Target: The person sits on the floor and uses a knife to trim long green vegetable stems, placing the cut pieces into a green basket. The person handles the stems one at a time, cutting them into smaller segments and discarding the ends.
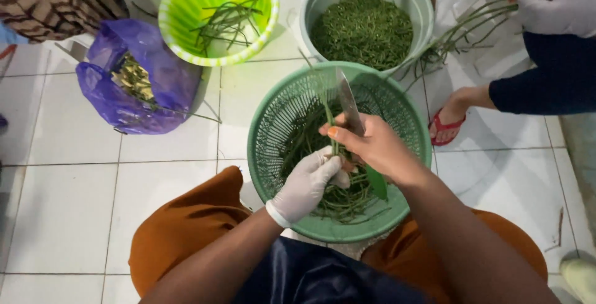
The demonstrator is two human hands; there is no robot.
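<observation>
Over one green basket (397,102), beside two tubs, the gloved left hand (307,183) pinched bean stalks (329,117); right hand (372,145) gripped one knife (349,106).

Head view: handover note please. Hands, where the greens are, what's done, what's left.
Left hand, in a white glove, pinches a bundle of long green stems upright over the green mesh basket.
Right hand, bare, has its grip on a knife with a green handle, blade against the stems.
Done: grey tub holds a heap of chopped greens.
Left: loose stems in the mesh basket and a few in the lime bucket.
Purple bag holds scraps.
Another person's gloved hand holds more stems at the upper right.
</observation>
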